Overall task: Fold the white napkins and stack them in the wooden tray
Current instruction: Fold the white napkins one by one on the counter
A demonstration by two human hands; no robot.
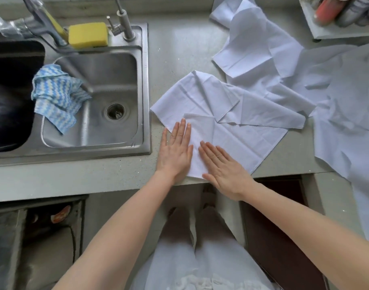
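A white napkin (pixel 231 135) lies spread on the grey counter near its front edge, with one corner folded back over its middle. My left hand (pixel 176 150) lies flat on the napkin's left edge, fingers straight. Just to its right, my right hand (pixel 223 167) presses flat on the napkin's near corner, fingers pointing up and left. More white napkins (pixel 261 51) lie loose and overlapping behind it, and another (pixel 347 105) drapes over the counter at the right. No wooden tray is in view.
A steel sink (pixel 143 84) sits left of the napkin, holding a blue-and-white cloth (pixel 55 95). A yellow sponge (pixel 88 34) and taps (pixel 124 19) stand behind it. A white rack with bottles (pixel 334 28) is at the far right corner. The counter's front edge runs under my wrists.
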